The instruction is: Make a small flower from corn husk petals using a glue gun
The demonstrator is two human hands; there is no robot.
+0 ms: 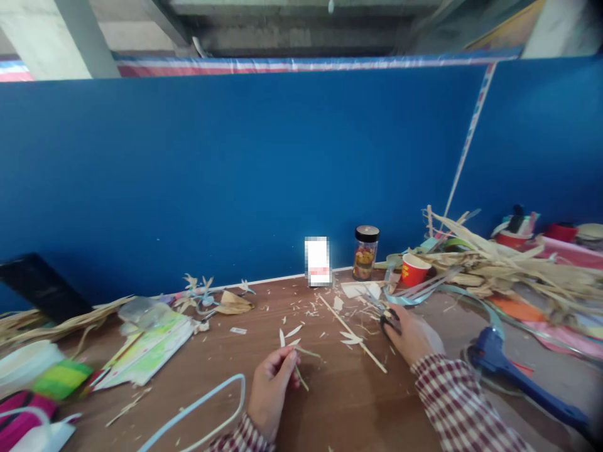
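Between the thumb and fingertips of my left hand [273, 383] is a small flower of pale husk petals [293, 331]. Thin green strips [308, 353] stick out of the same pinch to the right. My right hand [417, 334] is at the black handles of a pair of scissors [389, 320], its fingers closed around them. The blades point away to the upper left, low over the tabletop. Just left of that hand lies a thin pale stick [346, 326], with more white petals [351, 339] lying across it.
Husk scraps litter the brown table [211, 358]. A lidded jar [365, 254] and a red paper cup [415, 270] stand near the blue partition [264, 169]. Dried husks [499, 257] heap up on the right, behind a blue glue gun [513, 370]. A painted paper [146, 351] lies left.
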